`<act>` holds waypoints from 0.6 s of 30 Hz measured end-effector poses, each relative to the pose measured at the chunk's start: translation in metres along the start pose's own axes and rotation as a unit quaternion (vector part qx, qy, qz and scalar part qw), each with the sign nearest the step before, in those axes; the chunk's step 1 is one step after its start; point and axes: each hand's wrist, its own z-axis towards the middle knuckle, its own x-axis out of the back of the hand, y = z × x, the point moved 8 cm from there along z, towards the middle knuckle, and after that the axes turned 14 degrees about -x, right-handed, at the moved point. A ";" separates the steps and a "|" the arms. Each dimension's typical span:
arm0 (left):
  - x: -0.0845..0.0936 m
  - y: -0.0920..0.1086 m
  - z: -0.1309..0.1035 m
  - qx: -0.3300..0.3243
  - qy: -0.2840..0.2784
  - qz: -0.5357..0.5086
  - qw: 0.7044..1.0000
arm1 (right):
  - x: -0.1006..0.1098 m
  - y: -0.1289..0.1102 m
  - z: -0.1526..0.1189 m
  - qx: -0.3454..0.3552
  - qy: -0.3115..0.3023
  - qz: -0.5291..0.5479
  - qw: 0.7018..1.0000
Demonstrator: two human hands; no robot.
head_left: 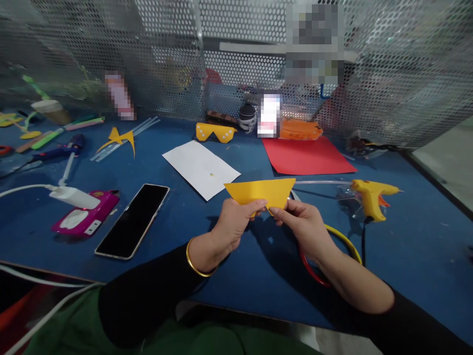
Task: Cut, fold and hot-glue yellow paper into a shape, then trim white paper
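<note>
Partly cut off, the broad blue tabletop (417, 236) runs past the view on both sides. Scissors with red-and-yellow loop handles (347, 238) lie half hidden beneath the right hand (308, 224). It and the left hand (236, 222) pinch, just above the table, a bright yellow paper piece (260, 190), straight-topped, pointed at both ends, its lower middle covered by fingers.

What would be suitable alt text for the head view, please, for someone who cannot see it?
A person's left hand and right hand hold a yellow paper piece over a blue table. Farther back lie a white sheet and a red sheet; a dark-screened phone lies to the left, a yellow glue gun to the right.
</note>
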 end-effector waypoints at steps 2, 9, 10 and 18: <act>-0.001 -0.002 -0.001 0.017 -0.008 -0.002 1.000 | 0.000 -0.002 0.000 0.012 -0.004 -0.019 1.000; 0.004 -0.009 0.002 0.063 0.020 -0.052 0.996 | 0.048 -0.050 -0.006 0.154 0.159 -0.372 0.902; 0.005 -0.010 0.003 0.067 0.026 -0.059 0.996 | 0.070 -0.058 -0.007 0.142 0.253 -0.454 0.842; 0.006 -0.008 0.004 0.078 0.031 -0.085 0.993 | 0.204 -0.034 0.006 -0.199 0.398 -0.572 0.689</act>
